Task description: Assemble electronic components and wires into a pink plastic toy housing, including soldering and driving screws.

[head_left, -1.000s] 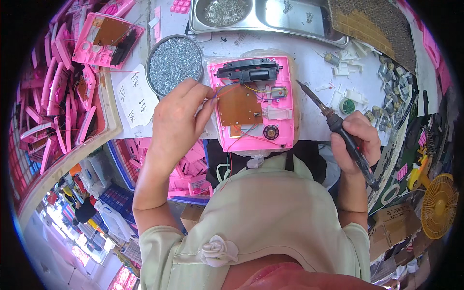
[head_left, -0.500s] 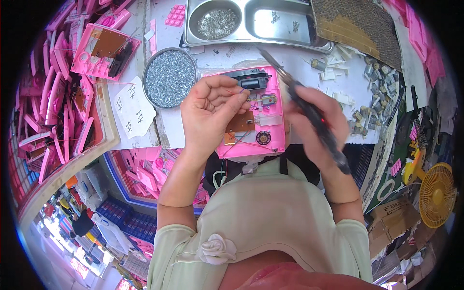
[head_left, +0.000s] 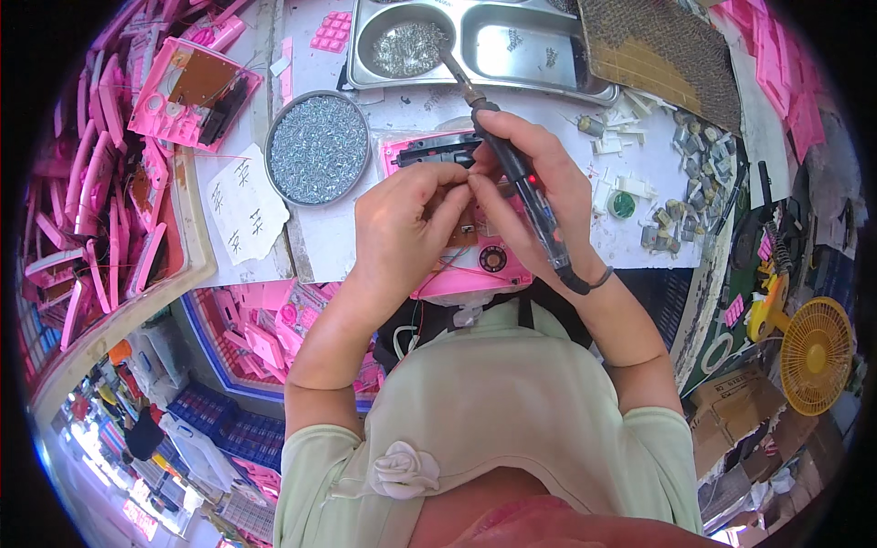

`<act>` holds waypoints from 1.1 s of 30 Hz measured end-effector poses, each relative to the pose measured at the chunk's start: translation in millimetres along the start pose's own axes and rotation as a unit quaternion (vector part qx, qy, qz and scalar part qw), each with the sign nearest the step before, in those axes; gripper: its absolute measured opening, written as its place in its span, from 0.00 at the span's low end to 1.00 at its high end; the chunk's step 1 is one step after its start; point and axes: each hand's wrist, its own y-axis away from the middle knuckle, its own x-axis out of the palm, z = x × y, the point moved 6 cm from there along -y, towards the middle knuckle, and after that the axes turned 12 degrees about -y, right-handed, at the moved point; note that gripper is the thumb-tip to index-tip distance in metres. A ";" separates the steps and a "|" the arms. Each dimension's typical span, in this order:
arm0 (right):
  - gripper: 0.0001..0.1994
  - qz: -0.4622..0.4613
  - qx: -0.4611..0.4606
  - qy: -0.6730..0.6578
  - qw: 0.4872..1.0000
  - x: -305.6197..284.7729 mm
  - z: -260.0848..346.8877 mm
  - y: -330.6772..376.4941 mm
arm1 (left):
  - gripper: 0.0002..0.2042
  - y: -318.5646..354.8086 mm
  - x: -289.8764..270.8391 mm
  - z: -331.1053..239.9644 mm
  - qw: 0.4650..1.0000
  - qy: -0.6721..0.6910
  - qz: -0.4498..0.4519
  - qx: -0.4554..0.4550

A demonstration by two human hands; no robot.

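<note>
My right hand (head_left: 557, 183) grips a black soldering iron (head_left: 523, 178) with a small red light, its metal tip pointing up and away over the edge of the steel tray. My left hand (head_left: 402, 219) is closed in a pinch, and its fingertips meet those of my right hand. Whatever they pinch there is hidden; thin wires showed in these fingers earlier. Beneath both hands lies an open pink plastic casing (head_left: 512, 272). It bears a black part (head_left: 434, 153) at its far end and a round black disc (head_left: 493, 259) near its front edge. Its middle is mostly covered.
A round tin of small metal screws (head_left: 318, 151) stands left of the casing. Behind is a steel compartment tray (head_left: 457, 87) with small metal parts. Small motors (head_left: 703, 164), white pieces and a green round item (head_left: 621, 205) lie right. Pink casings (head_left: 100, 192) fill the left.
My right hand has swung left to meet my left hand, turning the iron's tip up toward the tray. The left fingers have closed further. A green round item now shows on the right.
</note>
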 end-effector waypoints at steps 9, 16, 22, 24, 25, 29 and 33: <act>0.30 -0.001 -0.066 -0.002 0.998 -0.2 3.2 0.6 | 0.05 -4.0 -6.4 9.3 0.999 0.006 -0.001 0.032; 0.31 0.029 -0.048 0.047 0.997 -2.4 2.0 1.0 | 0.07 0.1 -4.3 14.0 0.992 0.119 0.010 -0.049; 0.31 0.007 -0.065 -0.014 0.998 -2.3 9.0 -1.0 | 0.18 3.0 2.6 10.5 0.996 0.073 0.004 -0.040; 0.31 0.026 -0.075 0.013 0.997 -1.1 10.1 -3.4 | 0.22 2.6 3.6 6.1 0.997 0.068 0.017 -0.030; 0.32 0.036 -0.079 0.026 0.996 -0.3 11.1 -4.4 | 0.22 3.3 4.2 6.0 0.997 0.075 0.013 -0.027; 0.32 0.024 -0.020 0.041 0.999 -1.3 8.5 -6.9 | 0.21 5.2 7.1 8.8 0.995 0.094 0.015 -0.038; 0.31 0.040 -0.040 0.024 0.998 4.1 12.5 -5.9 | 0.18 6.3 5.8 12.6 0.992 0.109 0.017 -0.058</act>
